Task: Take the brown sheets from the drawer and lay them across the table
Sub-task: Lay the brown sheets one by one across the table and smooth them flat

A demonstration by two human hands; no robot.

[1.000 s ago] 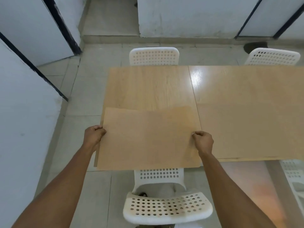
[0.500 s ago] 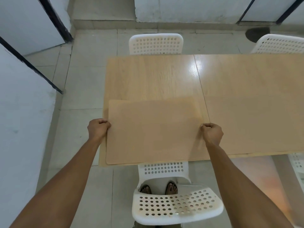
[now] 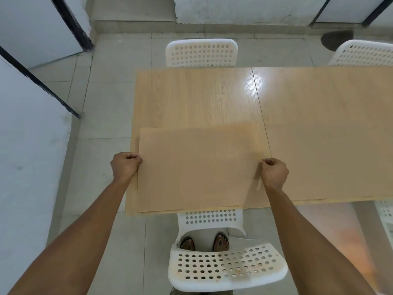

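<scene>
A person looks down at a pale wooden table [image 3: 212, 96] from its near edge. A brown sheet [image 3: 197, 169] lies on the near-left part of the table, its near edge close to the table's near edge. The left hand [image 3: 125, 166] is curled closed on the sheet's left edge, and the right hand [image 3: 274, 172] is curled closed on its right edge — fingers pinching the sheet on both sides. A second brown sheet [image 3: 331, 162] lies flat on the table to the right, just beside the first.

A white perforated chair [image 3: 225, 267] stands just below the near edge, with the person's bare feet [image 3: 204, 243] visible behind its back. Two more white chairs [image 3: 201, 53] stand at the far side — one centre, one far right.
</scene>
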